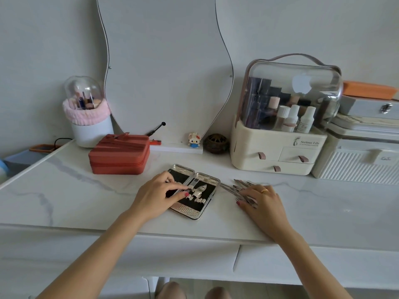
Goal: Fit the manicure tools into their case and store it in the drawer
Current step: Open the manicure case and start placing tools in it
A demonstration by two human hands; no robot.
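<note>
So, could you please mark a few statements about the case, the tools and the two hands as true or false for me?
1. The manicure case lies open on the tabletop. True.
2. The left hand rests on the red zip box. False: its fingers are on the open case, touching a tool there; the box stands apart, behind.
3. A pile of loose metal tools lies right of the case. True.
4. The right hand is lifted off the tabletop. False: it lies on the loose tools.
5. The case is already in a drawer. False: it is on the tabletop.
</note>
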